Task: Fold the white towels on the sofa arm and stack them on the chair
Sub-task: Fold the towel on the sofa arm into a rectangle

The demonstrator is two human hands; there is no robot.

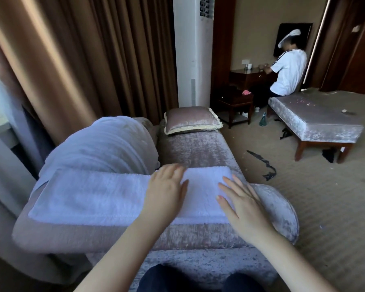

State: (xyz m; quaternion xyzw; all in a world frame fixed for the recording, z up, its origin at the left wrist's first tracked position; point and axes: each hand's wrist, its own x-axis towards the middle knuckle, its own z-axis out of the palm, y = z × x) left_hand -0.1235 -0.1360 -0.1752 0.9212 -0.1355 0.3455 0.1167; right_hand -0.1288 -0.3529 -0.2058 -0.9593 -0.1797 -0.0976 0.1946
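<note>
Fingers (171, 172) straight, slightly spread; left hand (164, 192), right hand (242, 205) flat on white towel (89, 194). Likely soft, light, limp, grippy. Suggest pinching end corners under right fingertips.

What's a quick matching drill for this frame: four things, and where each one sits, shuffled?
Things:
1 flat towel
2 towel heap
3 cushion
4 green bottle

Places:
A far end of the sofa seat
B on the carpet by the bench
C spread along the sofa arm
D piled behind the flat towel

Pairs: 1-C, 2-D, 3-A, 4-B
</note>
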